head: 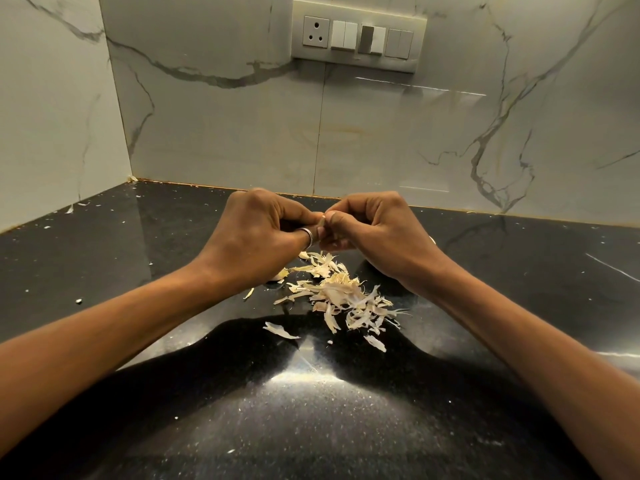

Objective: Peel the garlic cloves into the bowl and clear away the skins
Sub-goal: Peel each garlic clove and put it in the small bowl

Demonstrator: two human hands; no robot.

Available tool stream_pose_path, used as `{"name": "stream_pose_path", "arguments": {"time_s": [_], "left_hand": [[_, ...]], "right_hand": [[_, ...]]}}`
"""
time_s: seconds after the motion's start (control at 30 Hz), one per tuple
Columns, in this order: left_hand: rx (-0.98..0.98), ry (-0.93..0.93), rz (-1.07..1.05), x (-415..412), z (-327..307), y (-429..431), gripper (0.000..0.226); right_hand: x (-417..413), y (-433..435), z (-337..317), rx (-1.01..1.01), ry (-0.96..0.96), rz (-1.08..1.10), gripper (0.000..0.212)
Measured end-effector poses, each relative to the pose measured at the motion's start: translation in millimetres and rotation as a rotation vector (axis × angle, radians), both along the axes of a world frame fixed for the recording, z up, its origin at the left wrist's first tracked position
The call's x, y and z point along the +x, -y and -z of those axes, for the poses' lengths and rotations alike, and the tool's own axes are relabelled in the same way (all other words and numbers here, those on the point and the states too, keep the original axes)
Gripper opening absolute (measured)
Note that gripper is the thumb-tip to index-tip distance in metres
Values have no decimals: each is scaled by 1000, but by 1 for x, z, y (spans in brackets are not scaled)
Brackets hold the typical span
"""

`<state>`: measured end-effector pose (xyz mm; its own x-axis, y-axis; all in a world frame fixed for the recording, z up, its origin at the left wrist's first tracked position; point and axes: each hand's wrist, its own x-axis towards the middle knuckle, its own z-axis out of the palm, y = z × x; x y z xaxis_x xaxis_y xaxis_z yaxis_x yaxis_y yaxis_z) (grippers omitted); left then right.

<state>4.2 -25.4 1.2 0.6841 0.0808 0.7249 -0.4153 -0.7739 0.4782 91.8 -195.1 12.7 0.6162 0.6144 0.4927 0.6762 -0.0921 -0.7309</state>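
Observation:
My left hand [258, 232] and my right hand [372, 230] meet above the black counter [138, 244], fingertips together. Both pinch a small garlic clove [322, 221], mostly hidden between the fingers; only a pale sliver of it shows. A silver ring sits on my left thumb. Right below the hands lies a loose pile of dry garlic skins [341, 297]. A clove-like piece [280, 275] lies partly hidden under my left wrist. No bowl shows in the head view.
White marble-patterned walls close the counter at the back and left. A switch and socket panel [358, 36] hangs on the back wall. Stray skin flakes [280, 330] and crumbs lie scattered over the counter. A pale rim [432, 240] peeks out behind my right hand.

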Motion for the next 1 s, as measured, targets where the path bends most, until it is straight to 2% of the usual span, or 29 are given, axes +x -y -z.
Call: {"name": "stream_pose_path", "arguments": {"time_s": [0.13,0.3,0.57,1.0], "left_hand": [[19,5,-4,0,0,0,18],[62,33,-16,0,-1,0,18],[47,12,1,-1,0,5,18],[-360,-122,110,2,-6,2,11]], "right_hand": [[-1,1,-1,-2,-19,-17,17],[-3,2,-2,31,-129,-62,17],[-2,0,-1,38,-177,-25,15],[4,1,-1,-45,-66,90,15]]}}
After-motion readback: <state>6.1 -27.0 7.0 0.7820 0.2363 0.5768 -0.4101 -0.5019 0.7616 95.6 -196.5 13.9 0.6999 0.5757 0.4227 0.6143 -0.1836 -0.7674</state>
